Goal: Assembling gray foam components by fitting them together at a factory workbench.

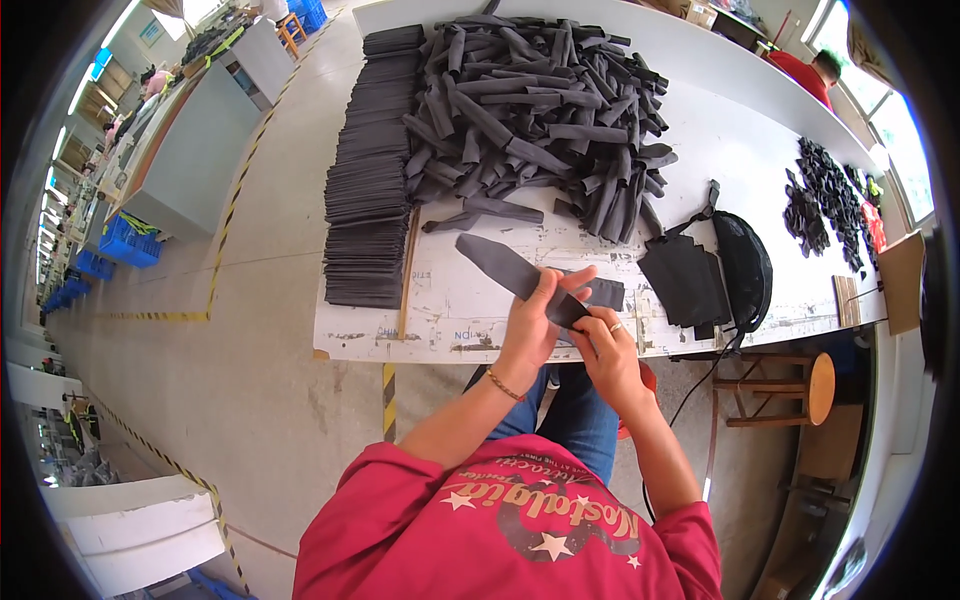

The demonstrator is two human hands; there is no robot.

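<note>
- Flat, dark-grey fabric strip [498, 266] above the scuffed white table [745, 150], slanting from far left to near right.
- Left hand [531, 332] grips its middle; right hand [613, 352] pinches its near end.

strip [508, 272]: dark grey | shirt [480, 540]: red, pale stars | jeans [592, 422]: blue | floor tape [390, 402]: yellow-black stripes

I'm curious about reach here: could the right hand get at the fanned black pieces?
Probably yes: the black pieces lie on the table near the right hand, and nothing seems to block the way. That hand grips a dark strip, though, so it may need to let go.
</note>
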